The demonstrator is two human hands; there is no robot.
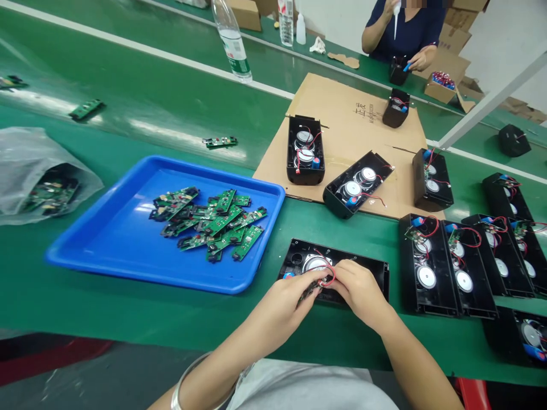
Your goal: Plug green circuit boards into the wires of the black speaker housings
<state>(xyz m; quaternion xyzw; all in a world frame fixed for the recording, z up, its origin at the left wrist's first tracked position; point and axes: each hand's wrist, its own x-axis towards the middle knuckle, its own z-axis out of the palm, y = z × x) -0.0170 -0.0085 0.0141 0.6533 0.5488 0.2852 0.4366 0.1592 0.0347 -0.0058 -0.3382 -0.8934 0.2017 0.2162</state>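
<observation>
Above the black speaker enclosure (pixel 381 276), the left hand (pixel 287 297) grips a circuit board (pixel 308 289); the right hand (pixel 358 287) pinches red wires (pixel 331 278). Gentle handling would probably spare the leads.

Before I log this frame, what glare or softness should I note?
Head view: whitish glare streaks the green surface behind the blue tray, with smaller highlights inside it; head view: the hands, left and right, look fairly sharp; head view: the far cartons seem softer.
</observation>
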